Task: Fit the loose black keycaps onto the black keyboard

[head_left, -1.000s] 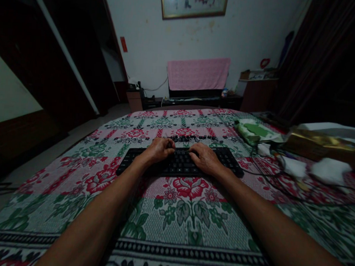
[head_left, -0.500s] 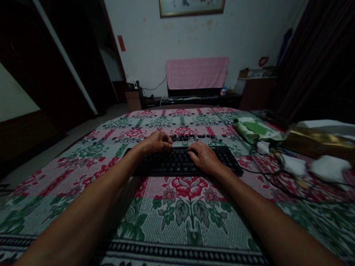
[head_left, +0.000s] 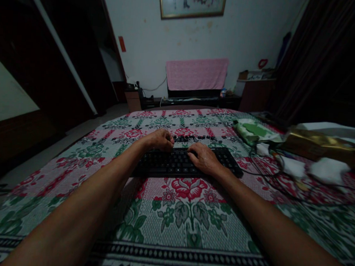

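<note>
A black keyboard (head_left: 178,168) lies flat on the flowered tablecloth, partly covered by both hands. My left hand (head_left: 161,140) is closed in a pinch above the keyboard's upper left-middle part. What its fingertips hold is hidden, though a faint thin line rises near the fingers. My right hand (head_left: 204,157) rests over the keyboard's right-middle part, with fingers bent over the far edge and the thumb on the keys. Just behind the keyboard, several small black keycaps (head_left: 185,139) lie loose in rows on the cloth.
A black cable (head_left: 258,173) runs from the keyboard's right side. Crumpled white tissues (head_left: 293,167), a green-and-white packet (head_left: 252,130) and a golden box (head_left: 315,145) lie to the right. The patterned tablecloth (head_left: 188,216) covers the table. Beyond stands a low cabinet with a pink cloth (head_left: 197,74).
My left hand has risen slightly and shifted a little to the right, still pinched. My right hand stays almost in place on the keyboard.
</note>
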Action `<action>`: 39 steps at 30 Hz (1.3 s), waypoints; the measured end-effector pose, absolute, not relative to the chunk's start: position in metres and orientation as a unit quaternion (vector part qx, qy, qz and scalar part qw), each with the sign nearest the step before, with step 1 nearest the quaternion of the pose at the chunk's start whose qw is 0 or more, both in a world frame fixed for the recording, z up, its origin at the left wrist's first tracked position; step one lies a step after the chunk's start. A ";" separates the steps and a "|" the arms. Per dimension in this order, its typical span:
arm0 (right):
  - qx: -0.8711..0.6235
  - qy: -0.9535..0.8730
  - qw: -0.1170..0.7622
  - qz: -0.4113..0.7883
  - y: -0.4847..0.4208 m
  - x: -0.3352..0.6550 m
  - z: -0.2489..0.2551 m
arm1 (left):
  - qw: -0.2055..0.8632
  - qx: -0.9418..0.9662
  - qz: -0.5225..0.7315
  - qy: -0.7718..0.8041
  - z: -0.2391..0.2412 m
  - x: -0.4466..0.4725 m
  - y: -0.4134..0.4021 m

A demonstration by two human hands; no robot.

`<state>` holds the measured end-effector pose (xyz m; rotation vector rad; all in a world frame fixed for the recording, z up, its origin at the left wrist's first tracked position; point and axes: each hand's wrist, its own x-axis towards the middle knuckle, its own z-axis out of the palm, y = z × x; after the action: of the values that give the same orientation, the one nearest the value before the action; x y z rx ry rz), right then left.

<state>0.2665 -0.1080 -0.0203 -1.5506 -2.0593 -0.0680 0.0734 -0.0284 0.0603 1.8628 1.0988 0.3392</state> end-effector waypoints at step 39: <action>-0.585 -0.762 0.277 -0.022 -0.113 0.264 -0.019 | 0.325 0.790 0.308 0.419 0.009 0.048 -0.054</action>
<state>0.2644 -0.1128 -0.0186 -1.5705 -2.0463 -0.0585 0.0479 -0.0538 0.0092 2.0714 1.0974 0.8083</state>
